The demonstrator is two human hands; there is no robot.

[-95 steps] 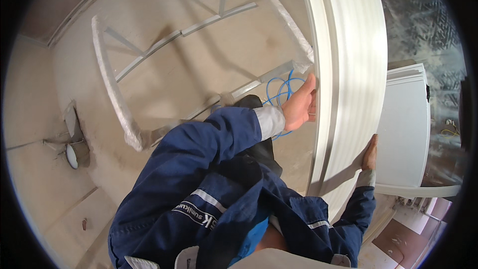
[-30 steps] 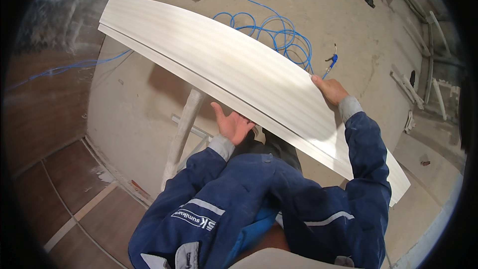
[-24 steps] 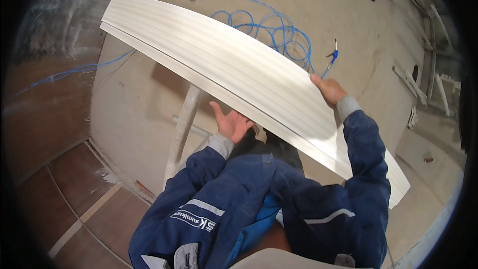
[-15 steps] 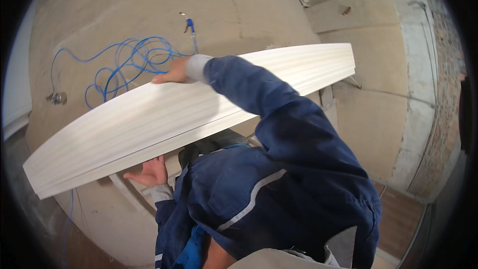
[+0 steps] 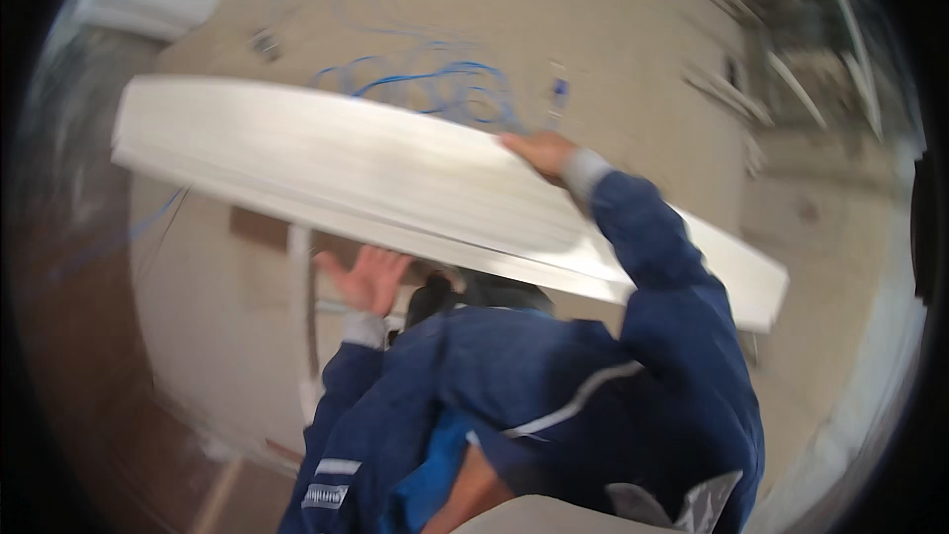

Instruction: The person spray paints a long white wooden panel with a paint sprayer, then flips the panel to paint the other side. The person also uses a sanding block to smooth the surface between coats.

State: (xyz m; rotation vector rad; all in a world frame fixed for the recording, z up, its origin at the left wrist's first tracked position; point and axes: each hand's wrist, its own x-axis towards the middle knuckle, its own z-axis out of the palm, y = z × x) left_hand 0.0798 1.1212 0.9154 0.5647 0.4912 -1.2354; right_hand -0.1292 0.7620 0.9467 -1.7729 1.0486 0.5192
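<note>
A long white panel (image 5: 356, 163) with a faint striped grain stretches across the view in front of me, slightly blurred. My right hand (image 5: 542, 152) grips its far edge, right of the middle, with part of the fingers hidden by the edge. By the near long edge, my left hand (image 5: 366, 279) is open, palm up with fingers spread; its fingertips come close to the panel's edge, and I cannot tell whether they touch it.
On the floor beyond the panel lie a coiled blue hose (image 5: 435, 79), a blue air gun (image 5: 559, 94) and a small metal piece (image 5: 265, 44). Light strips (image 5: 727, 94) lie at the far right. A pale support leg (image 5: 301, 316) stands below the panel, left of my left hand.
The view has turned, so the panel now slopes down to the right instead of up. My right hand stays on the far edge; the left hand's fingers remain spread near the near edge.
</note>
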